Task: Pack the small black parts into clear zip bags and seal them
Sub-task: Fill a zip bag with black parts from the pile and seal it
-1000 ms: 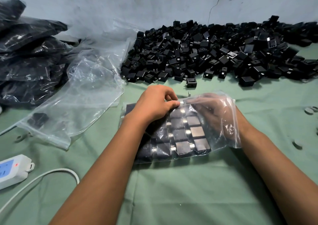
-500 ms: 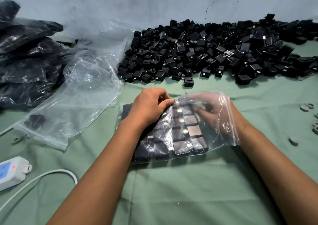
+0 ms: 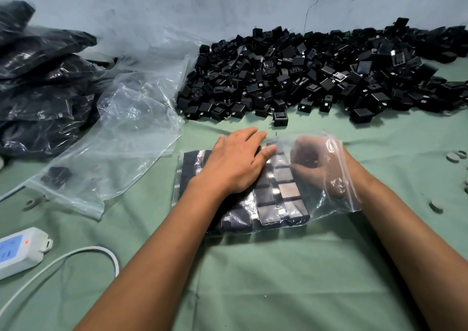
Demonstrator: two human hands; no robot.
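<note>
Uncurling, the left hand [image 3: 236, 162] lay flat, fingers straight, pressing the rows of small black square parts [image 3: 281, 194] in the clear plastic zip bag [image 3: 336, 178], while the right hand [image 3: 310, 162] inside stayed curled, its hold unclear, suggesting packing was nearly finished.

Looks like a small packing workshop, some low-budget assembly or fulfilment spot rather than a home. A huge loose heap of identical black parts [image 3: 316, 77] is piled along a scuffed, cracked wall [image 3: 253, 4], and a stack of already filled bags [image 3: 43, 90] is dumped at the far left. Empty clear zip bags [image 3: 121, 138] are spread beside it. The bench is covered with a plain green cloth [image 3: 266, 280], and a white power strip [image 3: 20, 251] with its cable is left lying on it. Bulk quantities, bare finish, no decor.
</note>
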